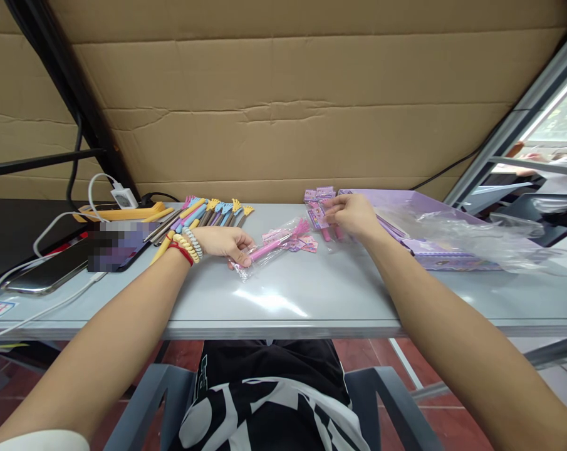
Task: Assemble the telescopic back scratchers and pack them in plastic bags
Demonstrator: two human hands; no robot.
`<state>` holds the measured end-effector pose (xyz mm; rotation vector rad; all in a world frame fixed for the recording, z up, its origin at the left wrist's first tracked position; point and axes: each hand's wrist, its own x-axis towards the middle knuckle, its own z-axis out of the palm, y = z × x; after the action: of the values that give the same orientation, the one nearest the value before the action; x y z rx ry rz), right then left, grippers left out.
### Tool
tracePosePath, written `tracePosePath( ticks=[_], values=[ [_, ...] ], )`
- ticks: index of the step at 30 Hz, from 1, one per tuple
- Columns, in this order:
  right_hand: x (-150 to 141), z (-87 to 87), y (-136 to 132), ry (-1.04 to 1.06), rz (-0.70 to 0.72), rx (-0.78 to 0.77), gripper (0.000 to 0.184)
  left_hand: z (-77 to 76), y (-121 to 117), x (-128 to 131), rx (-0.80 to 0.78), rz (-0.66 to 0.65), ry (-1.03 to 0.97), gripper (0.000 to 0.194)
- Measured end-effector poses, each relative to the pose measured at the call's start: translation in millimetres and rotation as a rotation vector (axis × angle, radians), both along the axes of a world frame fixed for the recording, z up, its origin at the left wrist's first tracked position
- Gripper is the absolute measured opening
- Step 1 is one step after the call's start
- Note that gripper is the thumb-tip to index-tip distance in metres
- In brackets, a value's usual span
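My left hand (pixel 231 245) is closed on the lower end of a clear plastic bag, with a pink back scratcher (pixel 269 247) inside. Its hand-shaped tip points right, above several small printed cards (pixel 306 244) on the table. Further right, the fingers of my right hand (pixel 351 213) are bent and pinched at a bagged pink back scratcher with a purple card (pixel 317 216). That one lies among other bagged pieces; the fingertips partly cover them. Loose back scratchers in yellow, blue and purple (pixel 217 213) lie beyond my left hand.
A purple box (pixel 457 260) with clear plastic bags (pixel 471 232) over it stands at the right. Phones (pixel 52 269), white cables and a charger (pixel 123 195) lie at the left. A cardboard wall (pixel 283 144) closes off the back of the grey table (pixel 283 307).
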<state>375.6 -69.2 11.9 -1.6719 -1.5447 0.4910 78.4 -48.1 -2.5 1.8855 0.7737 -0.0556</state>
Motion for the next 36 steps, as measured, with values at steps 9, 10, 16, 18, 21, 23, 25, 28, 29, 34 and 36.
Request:
tracePosePath(
  ticks=[9, 10, 16, 18, 21, 23, 25, 28, 29, 34, 36],
  values=[
    [3, -7.7, 7, -0.089, 0.041, -0.064, 0.028, 1.0, -1, 0, 0.015, -0.013, -0.006, 0.034],
    [3, -6.9, 6, -0.110, 0.033, -0.058, 0.027, 1.1, -1, 1, 0.014, -0.014, -0.008, 0.034],
    [1, -3.8, 3, -0.110, -0.029, -0.002, 0.033, 2.6, -3, 2, 0.011, 0.006, 0.005, 0.036],
    [0, -4.5, 3, -0.101, 0.000, -0.006, 0.037, 3.2, -3, 2, 0.010, 0.013, 0.010, 0.037],
    [-2, -5.8, 3, -0.112, 0.062, -0.050, 0.048, 3.3, -3, 2, 0.013, 0.006, 0.004, 0.035],
    [-4, -6.4, 2, -0.122, 0.079, -0.085, 0.048, 2.6, -3, 2, 0.013, 0.001, -0.003, 0.034],
    [-4, -6.8, 2, -0.119, 0.069, -0.100, 0.039, 1.6, -2, 1, 0.008, 0.003, -0.006, 0.034],
    [-5, -7.8, 3, -0.147, 0.050, -0.077, 0.024, 1.0, -2, 1, 0.000, 0.010, -0.007, 0.035],
    [-5, -8.2, 3, -0.174, 0.044, -0.059, 0.020, 1.2, -2, 2, -0.002, 0.012, -0.005, 0.035],
    [-9, -9.5, 4, -0.377, 0.008, 0.011, 0.009, 3.2, -4, 3, -0.012, 0.023, 0.004, 0.036],
    [-10, -9.1, 5, -0.391, -0.012, 0.006, 0.013, 3.3, -4, 3, -0.010, 0.022, 0.006, 0.035]
  ],
)
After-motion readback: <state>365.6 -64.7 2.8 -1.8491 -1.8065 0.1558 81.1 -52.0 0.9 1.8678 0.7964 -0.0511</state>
